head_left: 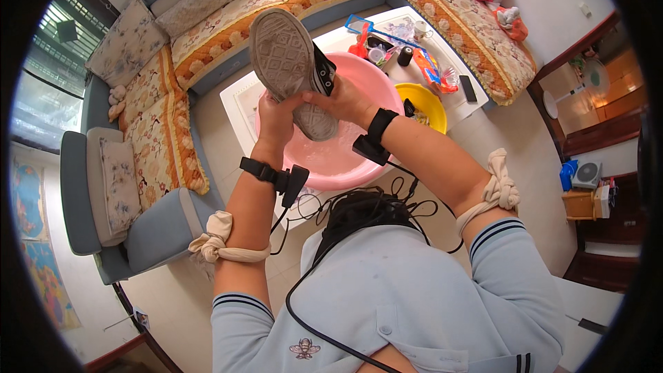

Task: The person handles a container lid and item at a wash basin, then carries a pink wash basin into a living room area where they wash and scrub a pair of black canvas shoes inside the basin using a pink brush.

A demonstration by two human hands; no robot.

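Observation:
Both hands grip a black canvas sneaker (282, 55) and hold it up over a pink basin (376, 69). Its worn, greyish patterned sole is turned toward me, and a strip of the black upper with metal eyelets shows on the right. My left hand (276, 119) is closed on the left edge near the heel. From the right, my right hand (345, 102) wraps round the upper, its thumb pressed on the sole close to the left thumb. Most of the fingers are hidden behind the shoe. Cloudy liquid lies in the basin below.
The basin stands on a white table (238, 103). Beside it are a yellow bowl (436, 105) with small items, a dark bottle (405, 56), a phone (468, 88) and assorted clutter. A patterned sofa (155, 131) runs round the left and far sides. Black cables (289, 297) hang along my front.

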